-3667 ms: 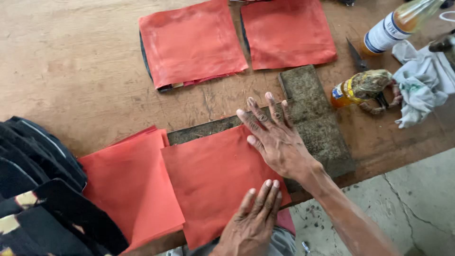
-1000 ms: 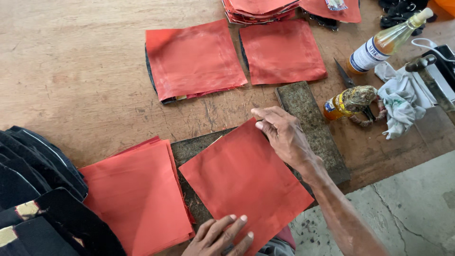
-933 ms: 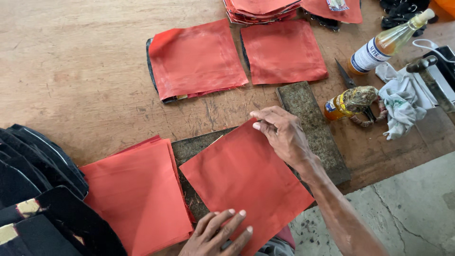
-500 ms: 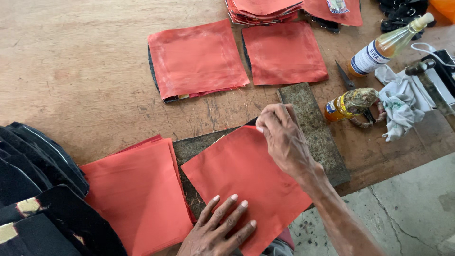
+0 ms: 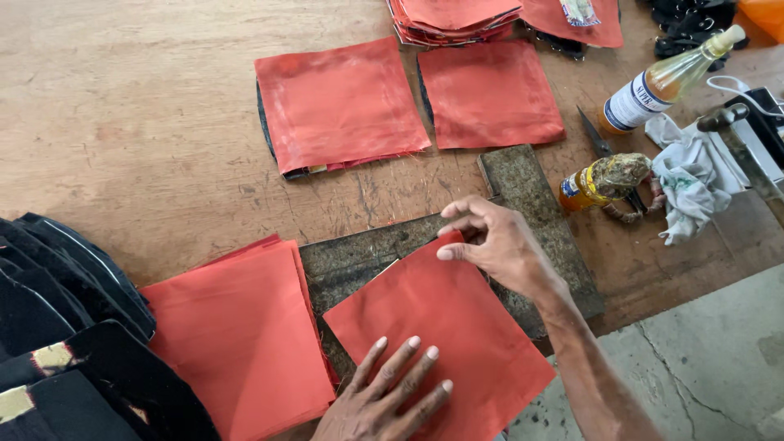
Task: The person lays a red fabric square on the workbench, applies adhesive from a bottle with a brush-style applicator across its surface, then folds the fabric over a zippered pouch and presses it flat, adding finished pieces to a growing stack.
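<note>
A square of red cloth [image 5: 445,327] lies tilted like a diamond on a dark, rough work pad [image 5: 523,196] at the near edge of the wooden table. My right hand [image 5: 498,245] pinches the cloth's far corner between thumb and fingers. Flat on the near part of the same cloth rests my left hand [image 5: 388,400], fingers spread. A stack of red squares [image 5: 237,343] sits just left of the pad.
Two more red stacks [image 5: 339,102] [image 5: 490,94] lie farther back, with others at the top edge. Black fabric pieces [image 5: 57,327] are piled at the left. Two bottles [image 5: 665,77] [image 5: 600,181], scissors [image 5: 596,139] and a white rag [image 5: 690,184] crowd the right. The table edge drops to concrete floor [image 5: 710,359].
The cloth has been turned and shifted slightly on the pad. My right hand went from pressing flat to pinching the far corner. My left hand slid farther onto the cloth.
</note>
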